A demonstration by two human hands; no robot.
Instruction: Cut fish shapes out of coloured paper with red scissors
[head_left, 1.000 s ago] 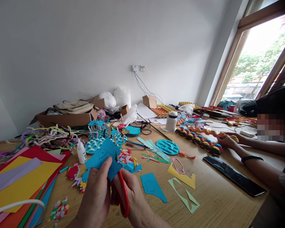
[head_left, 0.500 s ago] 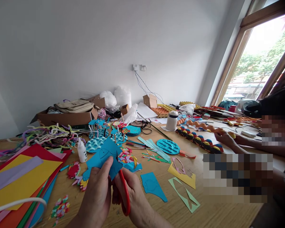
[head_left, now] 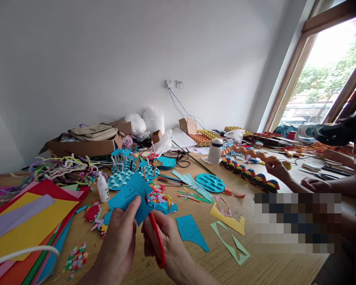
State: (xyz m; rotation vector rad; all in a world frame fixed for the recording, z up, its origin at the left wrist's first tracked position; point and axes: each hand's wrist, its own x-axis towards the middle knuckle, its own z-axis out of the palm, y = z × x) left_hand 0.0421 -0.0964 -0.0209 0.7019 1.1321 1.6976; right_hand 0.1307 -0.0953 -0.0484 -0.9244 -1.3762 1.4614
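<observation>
Between thumb and fingers, my left hand [head_left: 118, 233] pinches a sheet of blue paper [head_left: 135, 189] with a fish outline drawn on it. My right hand [head_left: 169, 241] is closed on red-handled scissors [head_left: 158, 245], whose blades are at the paper's right side and mostly hidden by it. A cut runs into that edge. On the table to the right lies another blue paper piece [head_left: 190, 232] with a drawn fish outline. Left of the paper stands a white glue bottle [head_left: 103, 188]. Colourful paper fish [head_left: 92, 211] lie partly behind my left hand.
Coloured paper sheets [head_left: 32, 221] are stacked at the left, near pipe cleaners [head_left: 65, 168]. Paper offcuts [head_left: 230, 221] lie at the right. Beyond them are a white bottle [head_left: 215, 151] and a painted egg-carton strip [head_left: 249, 174]. A co-worker's hand [head_left: 280, 170] holds another strip.
My right hand and the scissors have shifted slightly right and down, and the cut in the paper looks wider. The co-worker's far hand has drawn back from the strip.
</observation>
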